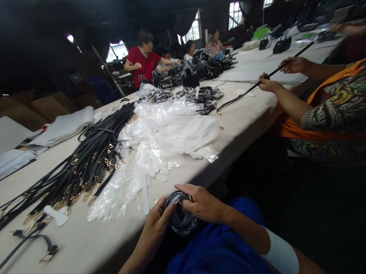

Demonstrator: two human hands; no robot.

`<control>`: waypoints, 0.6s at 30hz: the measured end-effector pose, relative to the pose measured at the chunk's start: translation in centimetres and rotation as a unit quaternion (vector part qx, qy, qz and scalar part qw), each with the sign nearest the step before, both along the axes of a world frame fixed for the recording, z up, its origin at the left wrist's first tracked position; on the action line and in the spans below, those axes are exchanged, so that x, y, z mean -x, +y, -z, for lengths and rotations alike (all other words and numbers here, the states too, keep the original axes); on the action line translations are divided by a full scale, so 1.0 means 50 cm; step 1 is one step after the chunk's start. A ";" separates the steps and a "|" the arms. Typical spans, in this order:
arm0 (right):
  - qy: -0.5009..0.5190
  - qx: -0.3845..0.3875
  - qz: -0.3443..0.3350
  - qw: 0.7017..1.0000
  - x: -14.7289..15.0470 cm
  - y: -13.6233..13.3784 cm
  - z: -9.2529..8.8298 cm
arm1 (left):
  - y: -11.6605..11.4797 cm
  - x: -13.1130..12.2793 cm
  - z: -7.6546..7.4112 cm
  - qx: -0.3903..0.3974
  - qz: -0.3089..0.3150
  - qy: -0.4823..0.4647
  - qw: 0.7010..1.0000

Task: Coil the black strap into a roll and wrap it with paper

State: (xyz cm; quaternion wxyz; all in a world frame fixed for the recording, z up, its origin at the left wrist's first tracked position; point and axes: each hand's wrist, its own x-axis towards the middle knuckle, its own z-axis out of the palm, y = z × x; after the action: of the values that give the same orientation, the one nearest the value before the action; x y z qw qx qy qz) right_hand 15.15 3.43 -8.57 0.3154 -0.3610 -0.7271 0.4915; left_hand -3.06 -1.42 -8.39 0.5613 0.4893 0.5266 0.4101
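A coiled dark strap in clear plastic (pixel 184 224) is between my two hands, just off the table's near edge. My left hand (pixel 159 216) grips the coil's left side, thumb on top. From the upper right, my right hand (pixel 202 202) closes round it, its fingers bent into the middle of the coil. On the table beside them lie clear plastic bags (pixel 117 195) and white perforated strips (pixel 145 188). Farther left is a large bundle of black straps (pixel 91 156) with gold-coloured metal clasps.
Wrapped coiled straps (pixel 201 94) and black handbags (pixel 191 77) are heaped farther along the table (pixel 233 123). At the right a co-worker's hands (pixel 268 82) hold a long black strap (pixel 251 88). Other people sit or stand across the table. A buckled strap (pixel 44 244) lies at lower left.
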 end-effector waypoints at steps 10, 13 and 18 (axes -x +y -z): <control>0.157 0.084 0.109 0.978 0.035 -0.017 0.046 | 0.010 -0.033 0.024 0.053 -0.095 -0.132 0.985; 0.265 0.203 0.137 0.933 0.059 -0.017 0.067 | 0.015 -0.054 0.033 0.047 -0.134 -0.147 0.979; 0.325 0.222 0.194 0.898 0.078 -0.009 0.079 | 0.016 -0.078 0.037 -0.024 -0.162 -0.038 0.986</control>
State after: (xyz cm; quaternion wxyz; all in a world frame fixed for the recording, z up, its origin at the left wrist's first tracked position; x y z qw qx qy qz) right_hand 11.23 2.99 -12.51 0.5355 -0.3757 -0.3713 0.6589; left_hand 0.86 -0.60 -10.22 0.4951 0.3947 0.5676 0.5262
